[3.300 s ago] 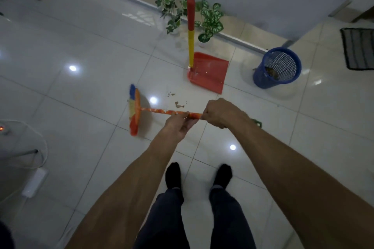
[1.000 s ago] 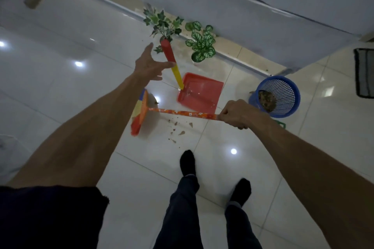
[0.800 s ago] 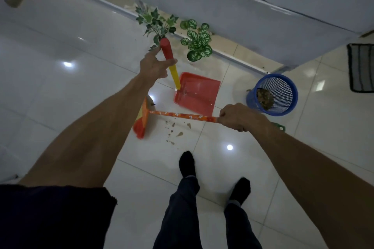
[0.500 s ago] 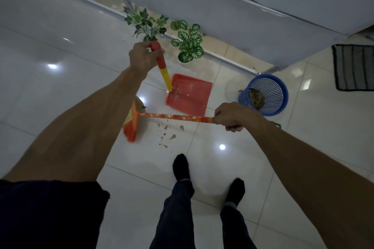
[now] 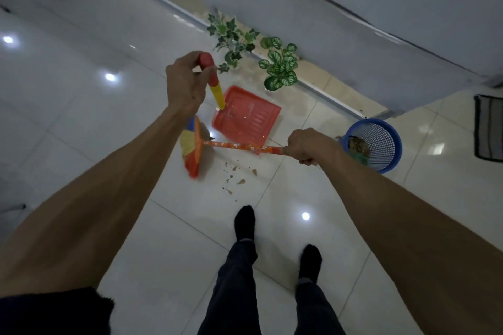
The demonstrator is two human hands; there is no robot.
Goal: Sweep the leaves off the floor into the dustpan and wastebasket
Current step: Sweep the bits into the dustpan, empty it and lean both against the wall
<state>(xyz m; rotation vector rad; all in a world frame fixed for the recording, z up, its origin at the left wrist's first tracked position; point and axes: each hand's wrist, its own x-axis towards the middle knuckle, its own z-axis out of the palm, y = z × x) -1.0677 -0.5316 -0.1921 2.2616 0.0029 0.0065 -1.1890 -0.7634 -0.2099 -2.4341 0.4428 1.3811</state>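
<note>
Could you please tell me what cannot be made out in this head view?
- Broom handle's end: hidden inside the right hand.
- Wastebasket contents: dim, mesh-shadowed; kind unclear.
- Leaf bits: too small to count.
- Mat: cut by right edge.

home interior, tiled floor (image 5: 81,106), potted plants (image 5: 279,66), doormat (image 5: 488,128)

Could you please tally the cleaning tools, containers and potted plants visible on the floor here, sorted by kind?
Brooms: 1, the broom, held by the right hand
Dustpans: 1, the red dustpan, its handle in the left hand
Wastebaskets: 1, the blue wastebasket
Potted plants: 2, the ivy plant and the round-leaf plant
Total: 5
</note>
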